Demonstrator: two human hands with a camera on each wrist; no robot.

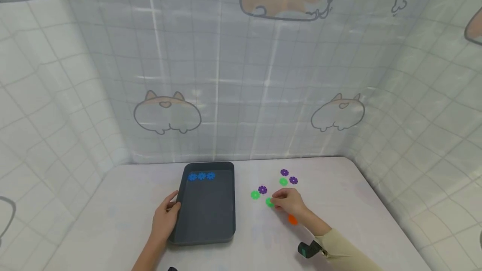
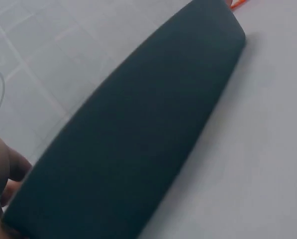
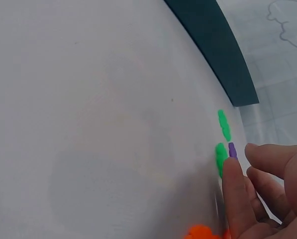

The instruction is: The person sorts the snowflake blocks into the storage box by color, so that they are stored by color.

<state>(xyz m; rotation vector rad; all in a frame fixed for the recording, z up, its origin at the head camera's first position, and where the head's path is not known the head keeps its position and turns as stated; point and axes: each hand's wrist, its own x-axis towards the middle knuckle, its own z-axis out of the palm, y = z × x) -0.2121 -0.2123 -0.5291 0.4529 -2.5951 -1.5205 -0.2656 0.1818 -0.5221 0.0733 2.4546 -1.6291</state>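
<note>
A dark grey tray (image 1: 206, 208) stands on the white table, with three blue flower-shaped discs (image 1: 201, 176) in a row along its far end. My left hand (image 1: 165, 216) grips the tray's left rim; the left wrist view shows its fingers at the edge of the tray wall (image 2: 133, 119). Right of the tray, my right hand (image 1: 290, 202) reaches down to a green flower-shaped disc (image 1: 269, 202), fingertips right at it. In the right wrist view a gap shows between thumb and forefinger, beside the green disc (image 3: 221, 158).
Another green disc (image 1: 255, 195) and a purple disc (image 1: 262, 189) lie nearer the tray. Farther back are two purple discs (image 1: 288, 176) and one green disc (image 1: 283, 181). An orange piece (image 1: 293, 219) lies by my right wrist. A patterned curtain (image 1: 241, 74) surrounds the table.
</note>
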